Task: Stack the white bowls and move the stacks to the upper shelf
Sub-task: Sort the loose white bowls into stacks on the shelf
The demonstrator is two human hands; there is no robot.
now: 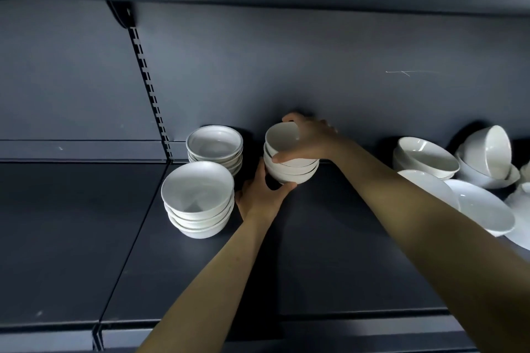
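Left hand cupped beneath, right hand gripping its rim, the tilted stack of white ceramic bowls is seemingly being shelved; next, lower it level.

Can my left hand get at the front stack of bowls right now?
Probably not yet: the front stack sits just beside the left hand with nothing between, but that hand holds the middle stack.
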